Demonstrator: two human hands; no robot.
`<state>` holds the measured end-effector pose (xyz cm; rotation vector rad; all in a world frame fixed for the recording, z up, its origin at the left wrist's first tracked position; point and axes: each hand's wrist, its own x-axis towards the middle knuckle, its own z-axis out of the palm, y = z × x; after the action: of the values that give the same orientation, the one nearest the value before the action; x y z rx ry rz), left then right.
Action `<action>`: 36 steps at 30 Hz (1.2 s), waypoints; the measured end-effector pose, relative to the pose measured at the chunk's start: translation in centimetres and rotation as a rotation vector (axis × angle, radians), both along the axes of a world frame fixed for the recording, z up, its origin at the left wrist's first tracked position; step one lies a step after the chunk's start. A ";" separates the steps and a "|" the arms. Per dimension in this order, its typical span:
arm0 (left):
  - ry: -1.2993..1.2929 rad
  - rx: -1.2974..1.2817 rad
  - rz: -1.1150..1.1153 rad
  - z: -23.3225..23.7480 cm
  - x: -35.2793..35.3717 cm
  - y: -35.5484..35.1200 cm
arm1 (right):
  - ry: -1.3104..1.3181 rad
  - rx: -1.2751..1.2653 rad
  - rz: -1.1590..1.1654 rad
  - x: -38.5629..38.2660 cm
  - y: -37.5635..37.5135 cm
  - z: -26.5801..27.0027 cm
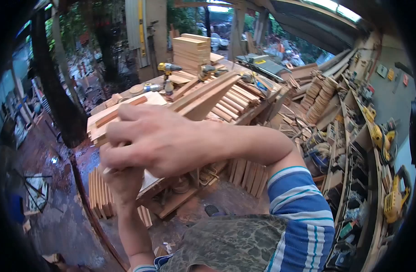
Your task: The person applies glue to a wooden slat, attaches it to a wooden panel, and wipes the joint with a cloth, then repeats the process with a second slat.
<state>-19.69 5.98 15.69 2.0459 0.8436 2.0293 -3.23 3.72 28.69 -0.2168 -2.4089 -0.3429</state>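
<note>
Close to the camera, my right hand (149, 138) is raised with its fingers curled, in front of and over my left hand (124, 181). The two hands touch or overlap near the fingertips. Most of the left hand's fingers are hidden behind the right one. Whatever the right fingers hold, if anything, cannot be made out. Behind the hands stands a workbench with a pale board (156, 98), a reddish wood strip (109, 119) and a long plank (203, 97).
Yellow drills (169, 68) and stacked boards (190, 52) stand at the bench's back. Rounded wood pieces (230, 105) lie to the right. Upright slats (99, 192) stand at the lower left. Shelving (353, 181) with power tools (394, 199) runs along the right.
</note>
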 end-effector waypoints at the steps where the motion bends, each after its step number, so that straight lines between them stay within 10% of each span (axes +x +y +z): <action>1: -0.061 -0.071 -0.116 0.5 -0.4 -0.1 | -0.042 -0.007 -0.028 0.5 0.2 0.3; 11: -0.031 0.026 -0.118 1.3 -0.3 -0.5 | -0.015 -0.302 -0.542 16.1 2.4 1.3; 21: 0.048 -0.127 -0.030 1.4 -0.9 -1.7 | -0.192 -0.129 -0.024 -1.1 0.1 1.4; 29: 0.004 0.028 -0.100 1.2 -1.0 -0.4 | -0.104 -0.310 -0.480 12.1 0.8 1.7; 36: -0.076 -0.059 -0.163 0.8 -0.9 -0.3 | -0.136 -0.154 -0.251 6.4 0.7 1.0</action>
<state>-20.58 5.63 16.47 1.9259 0.6908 1.9576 3.17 4.41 29.69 -0.5858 -2.5489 -0.2922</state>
